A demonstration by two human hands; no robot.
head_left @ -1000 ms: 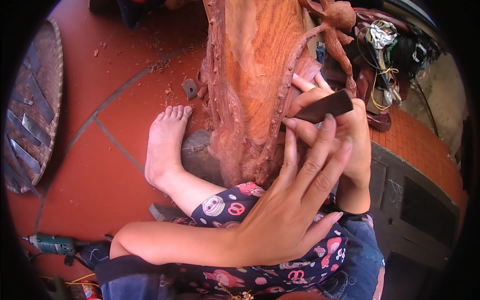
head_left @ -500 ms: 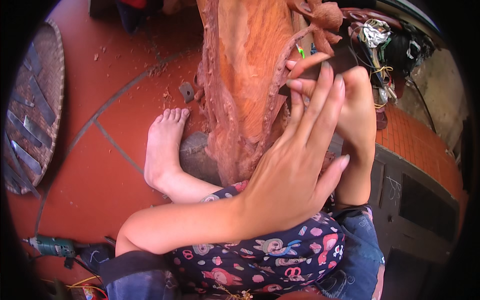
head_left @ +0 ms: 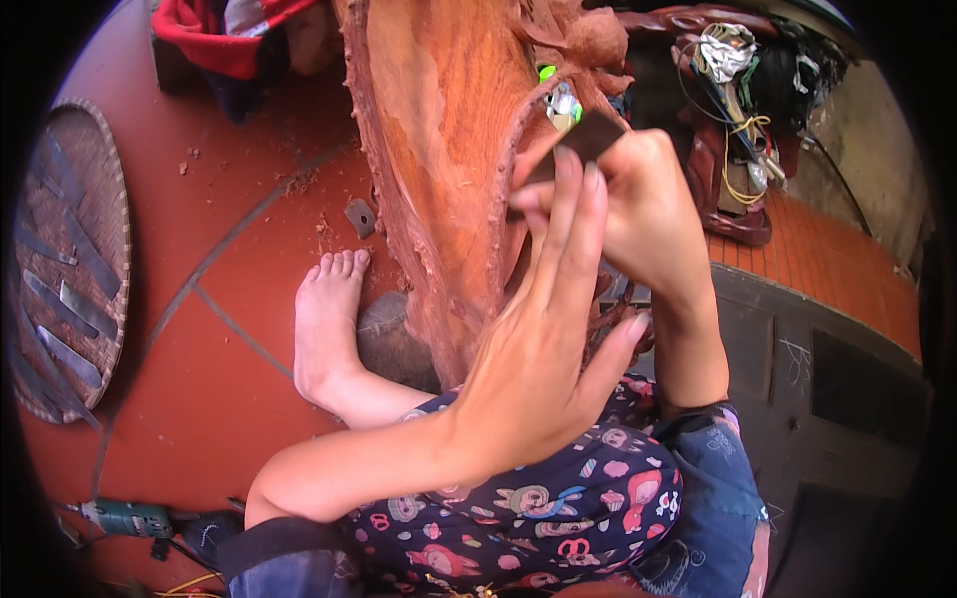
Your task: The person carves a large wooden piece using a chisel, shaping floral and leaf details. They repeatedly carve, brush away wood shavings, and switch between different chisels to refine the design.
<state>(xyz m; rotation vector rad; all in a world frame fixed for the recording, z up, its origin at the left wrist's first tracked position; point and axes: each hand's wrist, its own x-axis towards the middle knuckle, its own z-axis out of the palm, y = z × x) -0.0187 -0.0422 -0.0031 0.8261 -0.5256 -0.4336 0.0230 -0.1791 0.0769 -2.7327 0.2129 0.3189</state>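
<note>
- Head view: the right hand [head_left: 648,214] pinches a dark flat scraper [head_left: 588,140] between thumb and fingers, at the right edge of the carved log [head_left: 449,149]
- The left hand [head_left: 533,359] is open, its fingers [head_left: 573,214] straight and lying over the right hand; the tips touch the scraper
- The log stands upright on the red tile floor [head_left: 199,329], between the knees
- A bare foot [head_left: 329,324] rests just left of the log base
- A woven tray [head_left: 70,269] with metal blades lies far left
- A green drill [head_left: 125,518] lies at the lower left
</note>
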